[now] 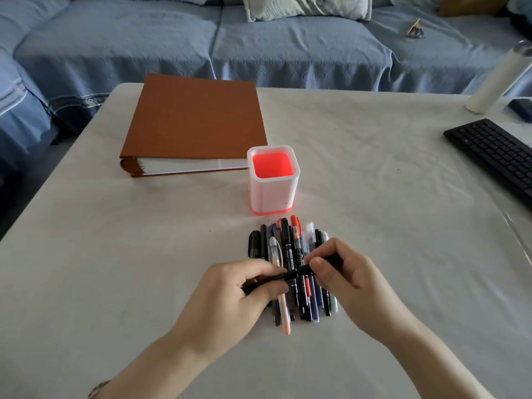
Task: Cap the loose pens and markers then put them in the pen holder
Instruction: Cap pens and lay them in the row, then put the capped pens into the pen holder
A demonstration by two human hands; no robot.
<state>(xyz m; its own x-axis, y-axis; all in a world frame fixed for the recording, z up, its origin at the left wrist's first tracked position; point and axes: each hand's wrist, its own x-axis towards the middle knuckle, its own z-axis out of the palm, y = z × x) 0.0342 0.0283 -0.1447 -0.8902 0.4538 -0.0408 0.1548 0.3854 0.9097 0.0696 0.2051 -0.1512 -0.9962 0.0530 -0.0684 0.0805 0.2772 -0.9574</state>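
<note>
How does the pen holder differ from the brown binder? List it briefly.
The pen holder stands upright and open-topped; the brown binder lies flat and closed. The pen holder is white with a red inside; the brown binder is brown. Both rest on the table.

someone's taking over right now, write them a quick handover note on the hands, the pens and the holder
Left hand: grips one end of a black pen.
Right hand: pinches the other end of that pen, held crosswise over the pile.
Pile of pens: lies on the table, just on the near side of the pen holder.
Done: nothing shows in the holder yet.
Left: finish capping the held pen (cap state unclear), check the rest of the pile, put them all in the holder.
</note>
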